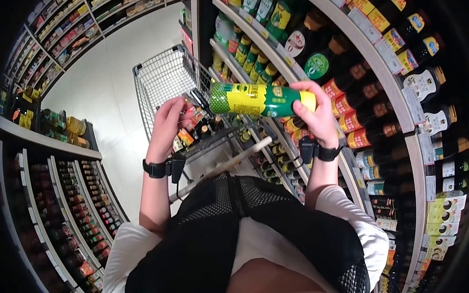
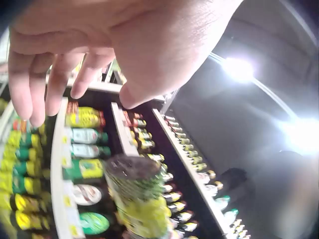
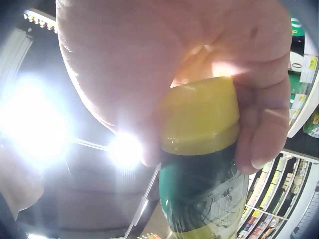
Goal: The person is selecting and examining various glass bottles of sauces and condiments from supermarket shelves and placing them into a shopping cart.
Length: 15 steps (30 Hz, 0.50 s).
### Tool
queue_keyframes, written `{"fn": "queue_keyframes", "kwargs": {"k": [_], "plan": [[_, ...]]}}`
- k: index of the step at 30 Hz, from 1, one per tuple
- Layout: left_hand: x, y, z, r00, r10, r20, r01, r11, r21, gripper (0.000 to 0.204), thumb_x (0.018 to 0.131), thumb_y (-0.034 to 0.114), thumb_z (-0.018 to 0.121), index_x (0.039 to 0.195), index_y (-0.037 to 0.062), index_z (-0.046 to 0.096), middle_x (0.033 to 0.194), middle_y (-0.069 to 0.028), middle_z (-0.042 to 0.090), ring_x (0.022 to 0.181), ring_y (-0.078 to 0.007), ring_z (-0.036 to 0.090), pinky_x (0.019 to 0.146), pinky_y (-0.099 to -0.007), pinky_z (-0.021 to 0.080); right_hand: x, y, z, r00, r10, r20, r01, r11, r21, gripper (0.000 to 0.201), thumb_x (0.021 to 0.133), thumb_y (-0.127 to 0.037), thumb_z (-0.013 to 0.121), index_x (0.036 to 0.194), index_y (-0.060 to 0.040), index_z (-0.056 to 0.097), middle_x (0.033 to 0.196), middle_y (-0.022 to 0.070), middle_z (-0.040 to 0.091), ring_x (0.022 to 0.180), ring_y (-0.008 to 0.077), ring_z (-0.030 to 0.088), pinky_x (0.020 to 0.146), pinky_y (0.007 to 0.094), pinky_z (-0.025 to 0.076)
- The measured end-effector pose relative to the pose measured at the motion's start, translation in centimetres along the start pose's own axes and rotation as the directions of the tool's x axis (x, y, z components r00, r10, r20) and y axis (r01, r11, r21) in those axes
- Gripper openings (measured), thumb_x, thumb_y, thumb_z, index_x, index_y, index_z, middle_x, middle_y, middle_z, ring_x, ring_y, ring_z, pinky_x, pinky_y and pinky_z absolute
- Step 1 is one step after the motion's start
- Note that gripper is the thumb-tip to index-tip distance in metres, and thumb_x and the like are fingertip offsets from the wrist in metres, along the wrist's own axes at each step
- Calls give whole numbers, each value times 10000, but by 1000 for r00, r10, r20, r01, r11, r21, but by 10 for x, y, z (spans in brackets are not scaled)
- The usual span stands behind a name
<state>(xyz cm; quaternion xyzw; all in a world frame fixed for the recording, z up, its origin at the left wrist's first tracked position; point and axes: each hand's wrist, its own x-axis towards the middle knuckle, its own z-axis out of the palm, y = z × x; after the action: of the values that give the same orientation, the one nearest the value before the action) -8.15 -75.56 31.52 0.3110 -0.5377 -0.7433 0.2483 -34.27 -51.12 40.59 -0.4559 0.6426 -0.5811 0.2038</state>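
Note:
A green and yellow bottle with a yellow cap lies sideways in the air, above the cart's right side. My right hand grips it at the cap end, thumb on one side and fingers on the other. Its dark base points left, toward my left hand. That hand hovers apart from the bottle, over the cart's near left part, with loosely bent fingers and nothing in them.
A grey wire shopping cart stands ahead, with several bottles and packets inside near its handle. Tall shelves of sauce bottles rise close on my right. More shelving lines the left, with pale floor between.

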Motion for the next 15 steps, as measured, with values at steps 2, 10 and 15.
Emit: {"fn": "queue_keyframes", "kwargs": {"k": [2,10,15], "plan": [[-14,15,22,976,-49,214,92,977,-194,439,1107,342,424,1359,-1,533,1205,-168,674,969,-223,708,826,-321,587,4,-2,0,999,-25,45,24,999,33,488,889,-292,815,1249,-32,613,933,-13,631,781,46,574,659,206,460],[-24,22,46,781,107,615,367,719,-590,577,1110,465,308,1423,8,471,1123,-180,694,792,-244,696,653,-327,582,26,-5,4,984,-156,88,125,950,287,670,790,-313,905,1288,-26,560,1070,24,643,983,110,617,874,250,501],[-40,21,57,755,153,638,191,879,-436,426,1015,240,604,1347,34,431,1284,-223,623,998,-368,719,783,-441,640,41,0,12,968,-238,84,157,829,537,809,836,-278,872,1449,-14,416,1182,100,659,1077,189,660,947,316,528]]}}
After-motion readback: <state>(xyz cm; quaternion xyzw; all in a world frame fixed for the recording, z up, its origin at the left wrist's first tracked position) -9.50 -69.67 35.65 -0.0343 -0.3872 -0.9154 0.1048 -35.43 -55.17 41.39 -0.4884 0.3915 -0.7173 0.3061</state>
